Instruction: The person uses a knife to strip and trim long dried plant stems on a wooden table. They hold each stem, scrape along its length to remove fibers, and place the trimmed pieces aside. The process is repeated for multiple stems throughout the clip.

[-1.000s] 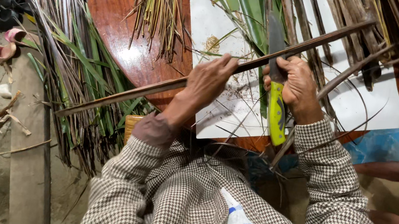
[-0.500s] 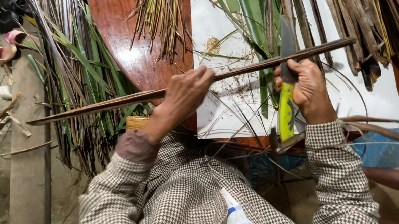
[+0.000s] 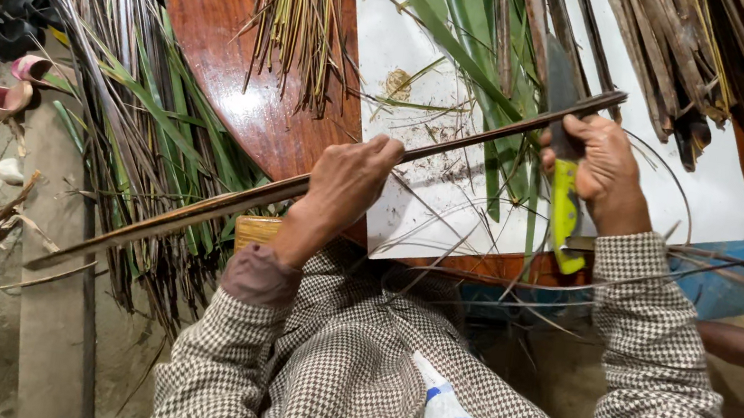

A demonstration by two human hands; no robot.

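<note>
Two hands on one long brown palm-leaf midrib [image 3: 318,183], knife at its upper end.
Left hand [image 3: 347,182] clamped mid-stem; right hand [image 3: 602,168] clenched around yellow-handled knife [image 3: 565,158], blade against stem over white sheet [image 3: 429,63] on reddish wooden board [image 3: 229,56].

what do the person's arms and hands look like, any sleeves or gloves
Both arms wear long sleeves of a brown-and-cream houndstooth check fabric. At the left wrist a plain brown inner cuff shows beneath the check. The left hand and right hand are bare: no gloves, rings or watch visible.
</note>
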